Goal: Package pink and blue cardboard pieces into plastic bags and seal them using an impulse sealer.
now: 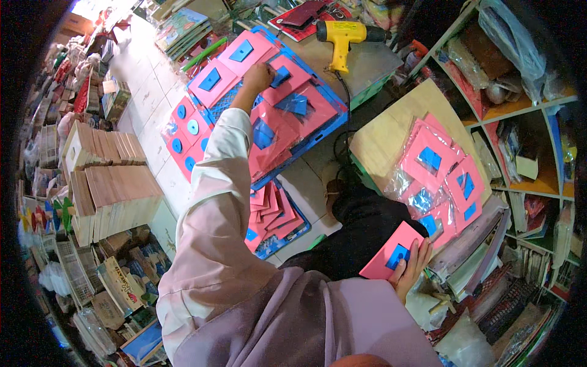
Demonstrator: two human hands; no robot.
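Note:
My left hand (259, 77) reaches out over a blue crate (338, 105) stacked with pink foam boards. Its fingers are curled closed at the edge of a blue puzzle piece (280, 76) on one board; the fingertips are partly hidden. Beside it lie boards with blue four-sided pieces, such as one pink board (227, 78), and a board with round blue pieces (193, 127). Near my lap, my right hand (414, 267) grips a pink puzzle board (380, 259), thumb over its blue inset piece. Several boards in clear plastic lie in the crate.
Bagged pink boards (429, 160) cover part of a wooden board (382, 131) at right. A yellow heat gun (342, 40) rests beyond the crate, its cord hanging down. A lower blue tray (299, 229) holds more pieces. Wooden panels (119, 189) stand left; packed shelves (526, 147) rise right.

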